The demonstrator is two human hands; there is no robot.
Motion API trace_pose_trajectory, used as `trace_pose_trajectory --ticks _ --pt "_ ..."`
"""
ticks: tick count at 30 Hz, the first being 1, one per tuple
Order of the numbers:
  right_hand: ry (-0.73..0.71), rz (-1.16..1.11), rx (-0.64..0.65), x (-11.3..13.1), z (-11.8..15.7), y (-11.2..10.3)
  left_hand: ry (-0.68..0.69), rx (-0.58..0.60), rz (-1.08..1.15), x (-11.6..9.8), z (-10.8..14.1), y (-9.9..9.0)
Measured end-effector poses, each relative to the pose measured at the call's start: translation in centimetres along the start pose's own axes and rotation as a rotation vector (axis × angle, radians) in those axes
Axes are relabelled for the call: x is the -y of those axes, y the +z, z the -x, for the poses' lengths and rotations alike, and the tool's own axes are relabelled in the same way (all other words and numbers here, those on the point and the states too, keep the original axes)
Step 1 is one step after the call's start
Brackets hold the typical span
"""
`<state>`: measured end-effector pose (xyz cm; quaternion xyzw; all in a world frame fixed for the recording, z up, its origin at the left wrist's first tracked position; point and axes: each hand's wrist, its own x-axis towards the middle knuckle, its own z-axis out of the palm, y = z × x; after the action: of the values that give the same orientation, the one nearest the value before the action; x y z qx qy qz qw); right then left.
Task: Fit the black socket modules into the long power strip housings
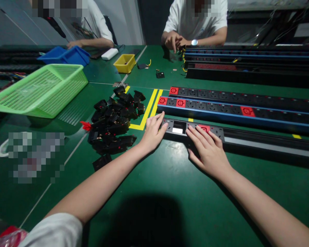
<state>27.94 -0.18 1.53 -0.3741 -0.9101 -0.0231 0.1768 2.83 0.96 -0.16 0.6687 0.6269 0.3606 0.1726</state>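
The head camera looks forward, down at both hands (208,154).

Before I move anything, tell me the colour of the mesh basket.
The mesh basket is light green; it shows in the head view, the only one.

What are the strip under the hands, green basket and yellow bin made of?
Strip: probably metal, its long grey side softly sheened; the sockets look like plastic, dull with neat slots. Basket: likely plastic, slightly glossy, with regular perforations. Bin: plastic too, probably, smooth and evenly yellow.
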Motion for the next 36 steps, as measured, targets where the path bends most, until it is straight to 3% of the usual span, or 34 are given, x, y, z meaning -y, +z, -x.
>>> trace_pose_trajectory --ticks 10,36 --pt "0.014 0.007 0.020 0.0 0.1 -0.1 -0.010 -0.086 0.058 -0.3 0.3 -0.1" --pt "0.009 0.028 0.035 0.0 0.0 -0.1 0.284 0.073 -0.144 -1.4 1.0 -0.7"
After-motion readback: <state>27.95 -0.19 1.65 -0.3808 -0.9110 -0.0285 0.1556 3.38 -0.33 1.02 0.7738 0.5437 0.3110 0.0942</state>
